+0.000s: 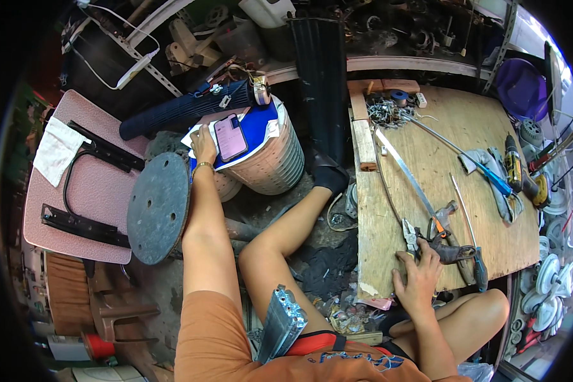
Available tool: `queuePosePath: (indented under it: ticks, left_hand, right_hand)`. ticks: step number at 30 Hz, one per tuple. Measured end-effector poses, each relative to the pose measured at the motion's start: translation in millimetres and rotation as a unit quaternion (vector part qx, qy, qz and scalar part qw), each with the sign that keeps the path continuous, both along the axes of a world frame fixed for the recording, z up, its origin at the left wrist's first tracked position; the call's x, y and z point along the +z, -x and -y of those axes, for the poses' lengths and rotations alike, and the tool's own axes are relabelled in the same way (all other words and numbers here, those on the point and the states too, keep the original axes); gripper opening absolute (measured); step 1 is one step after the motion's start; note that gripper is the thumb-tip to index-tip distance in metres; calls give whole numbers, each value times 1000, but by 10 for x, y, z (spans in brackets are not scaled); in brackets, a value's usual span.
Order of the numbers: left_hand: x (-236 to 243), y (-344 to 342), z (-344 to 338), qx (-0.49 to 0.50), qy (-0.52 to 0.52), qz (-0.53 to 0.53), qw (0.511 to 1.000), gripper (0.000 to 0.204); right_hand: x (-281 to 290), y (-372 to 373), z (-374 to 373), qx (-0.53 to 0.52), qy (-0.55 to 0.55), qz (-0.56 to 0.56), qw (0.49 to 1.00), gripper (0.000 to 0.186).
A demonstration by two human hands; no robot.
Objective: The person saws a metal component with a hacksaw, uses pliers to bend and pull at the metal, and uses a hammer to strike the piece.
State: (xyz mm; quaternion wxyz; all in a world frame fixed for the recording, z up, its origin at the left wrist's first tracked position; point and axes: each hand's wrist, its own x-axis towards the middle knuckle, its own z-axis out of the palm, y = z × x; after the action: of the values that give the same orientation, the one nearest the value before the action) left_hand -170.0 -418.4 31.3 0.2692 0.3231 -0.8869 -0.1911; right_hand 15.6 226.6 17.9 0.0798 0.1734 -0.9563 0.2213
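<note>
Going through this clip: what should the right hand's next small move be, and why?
Probably to close around the pliers: the right hand is right by them over the wooden board, while the left hand is away at the phone. Whether it already touches the pliers is hard to tell.

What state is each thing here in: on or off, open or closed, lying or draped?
Phone: face up, screen lit.
Left hand: beside the phone; grip hard to tell.
Pliers: lying on the wooden board.
Right hand: fingers spread, close to the pliers.
Drill: lying down; running or not, can't tell.
White cloth: draped over the pink panel.
Power strip: on or off, can't tell.
</note>
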Motion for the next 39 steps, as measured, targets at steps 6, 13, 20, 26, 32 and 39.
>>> queuePosePath:
  ticks: [6, 13, 20, 26, 32, 39]
  left_hand:
    - [-89, -58, -102, -11, -62, -47, 997, 54]
    - [-75, -128, -106, -40, 2, -82, 996, 52]
    - [-110, -155, -270, -47, 53, -59, 996, 51]
    - [-20, -202, -261, -38, 59, -52, 996, 50]
    - [-102, -140, -404, -33, 52, 4, 998, 48]
    - [-150, -162, -72, -54, -26, -165, 985, 49]
  right_hand:
    - [-3, -1, -8, 0, -2, -1, 1000, 45]
    - [-9, -11, -2, 2, 0, -10, 1000, 45]
    - [-10, -5, -16, 1, -5, -7, 1000, 44]
    - [-18, -13, -3, -1, -1, -7, 1000, 42]
    - [-23, -3, -30, -4, -11, -3, 1000, 45]
    - [-11, -18, -2, 3, 5, -5, 1000, 44]
